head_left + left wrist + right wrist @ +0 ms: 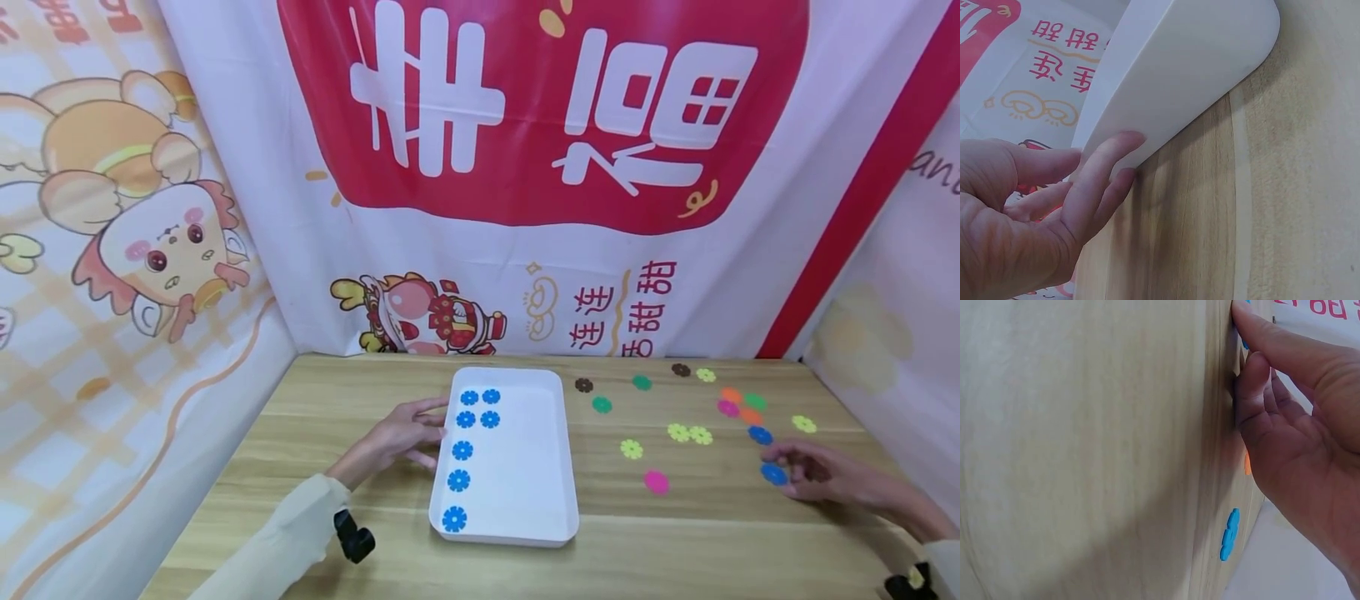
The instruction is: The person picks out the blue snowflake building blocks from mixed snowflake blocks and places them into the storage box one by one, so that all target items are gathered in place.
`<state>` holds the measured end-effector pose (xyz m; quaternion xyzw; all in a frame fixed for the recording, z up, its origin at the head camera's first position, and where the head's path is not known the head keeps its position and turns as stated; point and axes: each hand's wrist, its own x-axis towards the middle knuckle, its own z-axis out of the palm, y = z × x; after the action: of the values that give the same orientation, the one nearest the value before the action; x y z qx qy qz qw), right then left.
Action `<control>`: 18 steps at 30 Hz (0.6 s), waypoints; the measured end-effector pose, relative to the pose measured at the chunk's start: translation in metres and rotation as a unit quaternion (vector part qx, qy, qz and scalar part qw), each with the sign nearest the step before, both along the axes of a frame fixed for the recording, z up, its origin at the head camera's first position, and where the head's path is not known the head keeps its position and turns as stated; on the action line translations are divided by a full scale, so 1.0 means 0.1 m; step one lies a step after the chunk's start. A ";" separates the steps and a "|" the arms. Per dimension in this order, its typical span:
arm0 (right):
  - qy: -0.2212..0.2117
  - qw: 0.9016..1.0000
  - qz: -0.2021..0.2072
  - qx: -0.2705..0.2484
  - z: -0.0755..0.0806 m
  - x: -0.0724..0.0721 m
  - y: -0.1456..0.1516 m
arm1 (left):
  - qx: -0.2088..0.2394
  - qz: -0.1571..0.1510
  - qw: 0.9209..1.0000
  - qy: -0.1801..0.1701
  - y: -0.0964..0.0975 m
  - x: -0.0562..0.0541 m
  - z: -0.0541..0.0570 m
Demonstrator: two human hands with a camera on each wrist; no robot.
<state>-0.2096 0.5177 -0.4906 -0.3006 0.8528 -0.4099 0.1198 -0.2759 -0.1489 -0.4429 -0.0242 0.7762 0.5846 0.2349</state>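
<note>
while the left hand (401,433) touched the white tray (525,467), fingers apart, the right hand (828,477) was at a blue disc (773,475); whether its fingers clamped was unclear.

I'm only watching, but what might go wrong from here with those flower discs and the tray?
First, the flat blue, flower-shaped, plastic-looking disc at the right hand might slip; I can't tell whether it is gripped.

Second, that hand could nudge the neighbouring blue disc, which lies close by.

Third, the left hand touches the side of the white, rectangular, plastic-looking tray; a push might shift the seven blue discs inside.
</note>
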 end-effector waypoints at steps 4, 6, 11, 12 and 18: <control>0.018 1.000 0.008 -0.015 0.00 0.00 -0.01 | 0.001 -0.001 1.000 0.002 0.00 0.01 0.00; 0.027 0.999 0.015 -0.017 0.01 0.00 -0.04 | 0.000 -0.003 1.000 0.003 -0.01 0.03 0.01; 0.044 0.999 0.007 0.006 0.02 -0.01 -0.12 | 0.003 -0.006 1.000 0.007 -0.01 0.05 0.01; 0.042 0.999 -0.001 0.010 0.03 0.00 -0.13 | 0.006 -0.008 1.000 0.007 -0.01 0.05 0.01; 0.001 0.999 -0.038 0.008 0.08 0.02 -0.15 | 0.008 -0.006 1.000 0.008 0.00 0.05 0.01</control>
<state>-0.2080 0.5025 -0.4826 -0.2674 0.8670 -0.4069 0.1059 -0.2708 -0.1494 -0.4417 -0.0127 0.7736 0.5893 0.2327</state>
